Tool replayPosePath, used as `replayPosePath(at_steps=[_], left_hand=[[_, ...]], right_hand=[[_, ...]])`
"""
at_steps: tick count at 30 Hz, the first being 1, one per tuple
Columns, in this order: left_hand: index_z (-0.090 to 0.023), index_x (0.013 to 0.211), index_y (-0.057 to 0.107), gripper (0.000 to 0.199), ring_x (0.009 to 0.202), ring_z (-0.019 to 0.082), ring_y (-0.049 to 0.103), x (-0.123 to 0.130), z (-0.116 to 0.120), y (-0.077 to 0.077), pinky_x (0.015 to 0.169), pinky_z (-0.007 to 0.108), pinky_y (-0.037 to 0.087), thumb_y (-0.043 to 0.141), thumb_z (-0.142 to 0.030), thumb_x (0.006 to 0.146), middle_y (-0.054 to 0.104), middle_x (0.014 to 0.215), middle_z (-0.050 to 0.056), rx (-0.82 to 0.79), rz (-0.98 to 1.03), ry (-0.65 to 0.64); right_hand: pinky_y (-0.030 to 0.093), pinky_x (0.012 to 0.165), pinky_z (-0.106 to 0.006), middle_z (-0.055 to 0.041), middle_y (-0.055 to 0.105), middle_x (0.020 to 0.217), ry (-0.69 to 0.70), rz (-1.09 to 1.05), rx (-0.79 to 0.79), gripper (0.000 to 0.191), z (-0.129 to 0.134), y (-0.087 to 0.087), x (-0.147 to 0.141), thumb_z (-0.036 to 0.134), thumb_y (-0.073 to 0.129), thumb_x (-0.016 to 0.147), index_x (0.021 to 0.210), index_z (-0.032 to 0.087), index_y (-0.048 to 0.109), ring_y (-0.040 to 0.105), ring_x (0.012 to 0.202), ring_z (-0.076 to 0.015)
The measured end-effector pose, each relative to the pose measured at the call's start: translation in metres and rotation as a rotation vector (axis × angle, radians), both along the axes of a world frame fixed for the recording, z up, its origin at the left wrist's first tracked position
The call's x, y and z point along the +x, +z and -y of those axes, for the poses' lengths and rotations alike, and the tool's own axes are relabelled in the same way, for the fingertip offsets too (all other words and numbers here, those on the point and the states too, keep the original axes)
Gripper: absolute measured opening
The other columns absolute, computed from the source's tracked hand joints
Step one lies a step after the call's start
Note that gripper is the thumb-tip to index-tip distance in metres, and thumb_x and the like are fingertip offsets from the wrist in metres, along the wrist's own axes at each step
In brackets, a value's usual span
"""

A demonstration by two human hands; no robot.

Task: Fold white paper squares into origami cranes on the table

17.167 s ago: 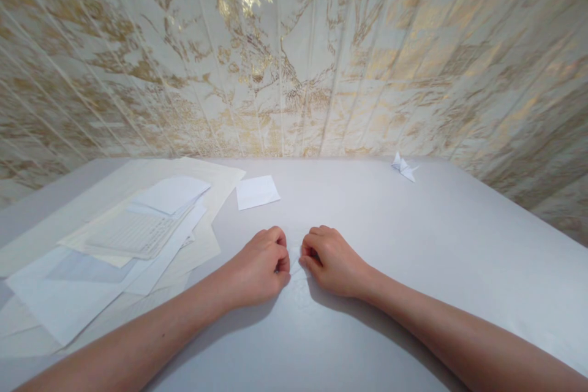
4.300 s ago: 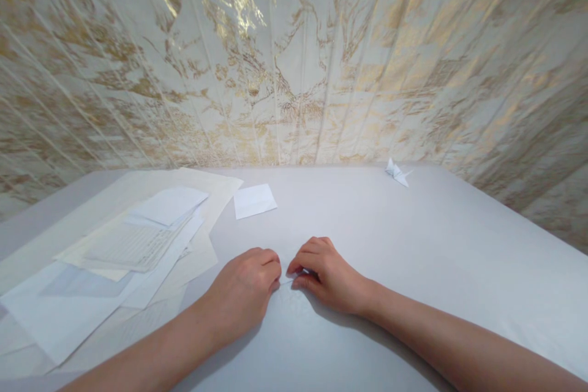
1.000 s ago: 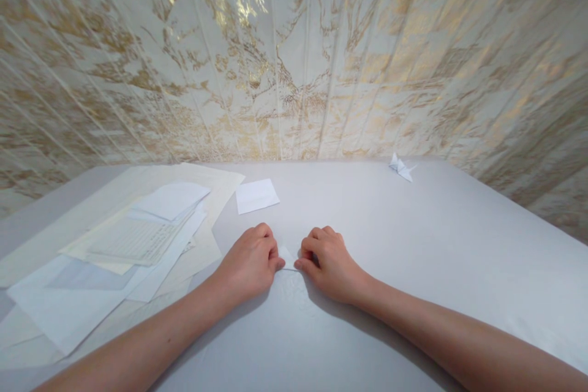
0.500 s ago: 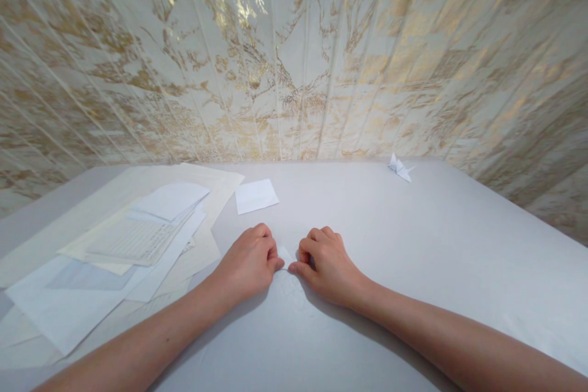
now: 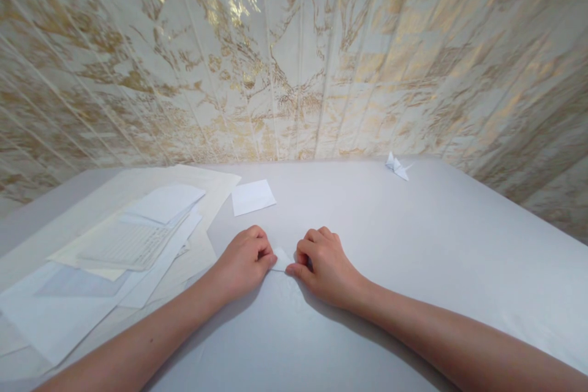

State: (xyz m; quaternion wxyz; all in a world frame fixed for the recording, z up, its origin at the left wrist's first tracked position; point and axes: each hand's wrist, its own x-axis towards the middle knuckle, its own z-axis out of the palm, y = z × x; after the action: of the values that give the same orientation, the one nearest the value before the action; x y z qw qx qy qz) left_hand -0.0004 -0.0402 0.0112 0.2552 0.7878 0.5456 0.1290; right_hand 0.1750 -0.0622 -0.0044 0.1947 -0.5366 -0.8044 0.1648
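A small folded piece of white paper (image 5: 280,260) lies between my two hands, just above the table top. My left hand (image 5: 247,258) pinches its left edge between thumb and curled fingers. At the opposite edge, my right hand (image 5: 324,263) grips it with the thumb low and the fingers bent inward. Only the middle of the folded paper shows; both ends are hidden by my fingers. Beyond my left hand lies a flat white paper rectangle (image 5: 253,197).
Loose sheets and papers (image 5: 73,312), some with writing, are piled across the left of the table (image 5: 441,245). A white origami crane (image 5: 397,166) stands at the back right. Behind the table rises a wall (image 5: 294,61) with a gold pattern.
My left hand has shifted a little to the left, so the gap between my hands is wider and more of the folded paper shows. The view has also moved slightly.
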Motion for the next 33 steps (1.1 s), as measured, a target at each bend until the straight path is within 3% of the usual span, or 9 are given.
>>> replayPosePath(at_steps=[15,25,33], left_hand=[[-0.017,0.065,0.049,0.015,0.081,0.019,0.048,0.001,0.006,-0.008,0.076,0.033,0.039,0.043,-0.015,0.079,0.049,0.084,0.006,0.154,-0.112,-0.105],[-0.019,0.078,0.043,0.007,0.085,0.020,0.046,-0.006,0.003,-0.001,0.078,0.035,0.037,0.043,-0.013,0.076,0.050,0.087,0.004,0.089,-0.095,-0.175],[-0.020,0.072,0.042,0.014,0.074,0.019,0.047,0.004,0.001,-0.005,0.070,0.033,0.038,0.054,-0.027,0.071,0.050,0.075,0.001,0.136,-0.078,0.001]], right_hand=[[0.028,0.071,-0.029,-0.0024,0.054,0.075,-0.009,0.000,-0.009,0.024,0.000,0.002,0.000,0.035,0.067,0.074,0.063,0.016,0.057,0.043,0.080,-0.0171],[0.029,0.071,-0.029,-0.0021,0.054,0.075,-0.004,-0.005,-0.010,0.023,-0.001,0.002,0.000,0.034,0.067,0.074,0.064,0.017,0.057,0.043,0.079,-0.0169],[0.028,0.071,-0.029,-0.0019,0.053,0.073,-0.002,0.020,-0.018,0.022,0.001,0.005,-0.002,0.032,0.064,0.076,0.063,0.016,0.057,0.043,0.079,-0.0167]])
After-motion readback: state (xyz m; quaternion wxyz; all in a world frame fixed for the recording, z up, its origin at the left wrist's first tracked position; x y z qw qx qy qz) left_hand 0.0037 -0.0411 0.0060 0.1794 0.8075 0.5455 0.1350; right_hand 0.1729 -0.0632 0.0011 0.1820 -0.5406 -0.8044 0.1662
